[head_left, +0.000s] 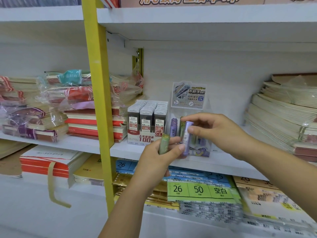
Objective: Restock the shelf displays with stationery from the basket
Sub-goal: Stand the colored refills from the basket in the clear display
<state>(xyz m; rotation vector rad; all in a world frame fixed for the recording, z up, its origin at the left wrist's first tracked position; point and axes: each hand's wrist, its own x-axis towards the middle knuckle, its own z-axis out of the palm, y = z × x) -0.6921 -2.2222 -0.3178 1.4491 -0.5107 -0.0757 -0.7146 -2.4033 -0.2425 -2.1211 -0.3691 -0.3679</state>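
My left hand (pixel 159 157) grips a green lead tube (pixel 164 143) upright in front of the middle shelf. My right hand (pixel 212 131) pinches the top of a purple lead tube (pixel 186 136), whose lower end rests against my left thumb. Just behind both hands stands a clear display box (pixel 190 107) with a printed header card; a purple tube (pixel 173 127) and a green one stand inside it. To its left sits a box of grey 0.5 HB lead cases (pixel 147 121). The basket is out of view.
A yellow upright post (pixel 98 93) divides the shelving. Stacks of wrapped notebooks (pixel 51 107) fill the left bay, and cream notebooks (pixel 283 110) pile up at right. Loose-leaf paper packs (pixel 202 191) lie on the lower shelf under my arms. The white shelf edge (pixel 223 167) runs below the hands.
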